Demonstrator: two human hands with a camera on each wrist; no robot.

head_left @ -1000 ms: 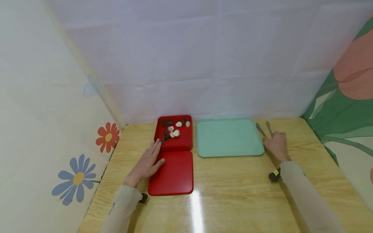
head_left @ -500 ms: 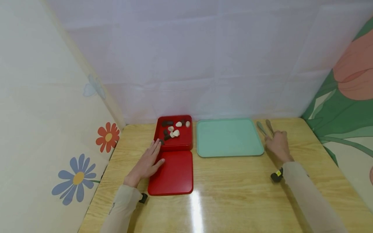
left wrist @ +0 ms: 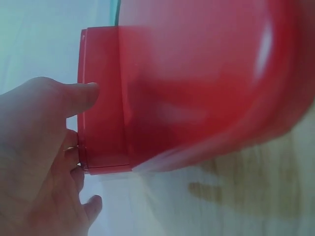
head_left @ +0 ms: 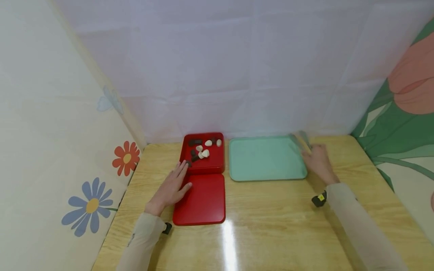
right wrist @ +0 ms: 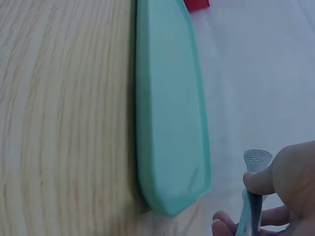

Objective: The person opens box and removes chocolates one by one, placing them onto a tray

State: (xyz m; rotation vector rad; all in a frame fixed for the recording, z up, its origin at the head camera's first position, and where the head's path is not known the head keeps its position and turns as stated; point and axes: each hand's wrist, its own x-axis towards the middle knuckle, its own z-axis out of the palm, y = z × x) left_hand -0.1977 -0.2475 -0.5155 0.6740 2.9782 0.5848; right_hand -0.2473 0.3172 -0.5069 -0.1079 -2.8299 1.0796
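Observation:
My right hand [head_left: 318, 163] grips a pair of metal tongs [right wrist: 257, 158] with flat perforated tips. In the head view the tongs are blurred, their two arms spread apart over the right end of a mint-green tray [head_left: 268, 158]. My left hand [head_left: 169, 190] lies with straight fingers at the near left corner of a red box [head_left: 205, 171]. Its fingertips [left wrist: 74, 157] meet the box's rim in the left wrist view. Inside the box lie several white pebble-like pieces [head_left: 205, 153] and several black pieces [head_left: 196, 142].
A flat red lid [head_left: 199, 199] lies directly in front of the box, partly under my left thumb in the head view. The wooden table [head_left: 268, 226] ends at a white cloth backdrop [head_left: 217, 75]. Flower-patterned walls stand at both sides.
My right hand has moved the tongs up and to the left, from the table beside the tray to over its right edge. The left hand stays in place.

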